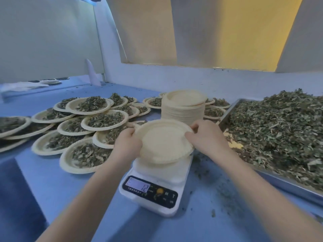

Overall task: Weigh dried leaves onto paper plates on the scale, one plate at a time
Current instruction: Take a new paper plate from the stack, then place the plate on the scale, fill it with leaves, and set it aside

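Note:
An empty cream paper plate (163, 142) sits over the platform of the white digital scale (153, 187), whose display shows 12. My left hand (126, 143) grips the plate's left rim. My right hand (206, 137) pinches its right rim. Just behind the plate stands a tall stack of empty paper plates (183, 109). A heap of dried green leaves (277, 131) fills a metal tray (286, 186) at the right.
Several filled plates of leaves (83, 128) overlap across the blue table (57, 187) at the left, and more sit behind the stack (216, 107). Leaf crumbs (204, 165) are scattered between scale and tray. A white wall ledge (192, 75) runs along the back.

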Demonstrator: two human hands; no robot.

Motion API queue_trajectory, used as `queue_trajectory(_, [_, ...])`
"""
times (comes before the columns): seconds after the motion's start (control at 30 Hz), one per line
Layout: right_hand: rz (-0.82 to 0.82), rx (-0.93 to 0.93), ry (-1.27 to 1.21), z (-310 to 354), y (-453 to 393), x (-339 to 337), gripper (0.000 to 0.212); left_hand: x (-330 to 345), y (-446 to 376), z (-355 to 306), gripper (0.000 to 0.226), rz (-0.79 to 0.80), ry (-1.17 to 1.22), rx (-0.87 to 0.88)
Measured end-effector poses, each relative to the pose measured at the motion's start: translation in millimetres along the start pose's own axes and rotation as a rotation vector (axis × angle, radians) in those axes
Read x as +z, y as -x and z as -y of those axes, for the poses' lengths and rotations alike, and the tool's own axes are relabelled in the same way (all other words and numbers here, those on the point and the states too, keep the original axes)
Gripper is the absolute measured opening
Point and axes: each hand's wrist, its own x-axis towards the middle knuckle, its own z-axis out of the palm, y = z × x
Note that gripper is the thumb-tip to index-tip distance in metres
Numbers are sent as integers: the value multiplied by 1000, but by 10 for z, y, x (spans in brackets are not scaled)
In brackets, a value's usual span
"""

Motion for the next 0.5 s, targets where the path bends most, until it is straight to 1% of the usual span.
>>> queue_trajectory(0.07, [12, 4, 51, -29, 56, 80, 26, 8, 29, 136, 43, 2, -124, -6])
queue_trajectory(0.23, [71, 20, 196, -126, 71, 229, 26, 68, 44, 306, 50, 24, -206, -4])
queue_trajectory(0.3, [85, 34, 216, -168, 66, 261, 33, 70, 49, 344, 53, 3, -184, 12])
queue_trajectory(0.37, [67, 37, 202, -204, 51, 291, 34, 59, 57, 400, 52, -25, -122, 22])
queue_trajectory(0.47, [49, 35, 125, -249, 32, 327, 38, 8, 58, 491, 43, -72, 16, 10])
queue_trajectory(0.5, [49, 35, 86, -263, 29, 336, 45, -14, 59, 518, 38, -76, 54, 2])
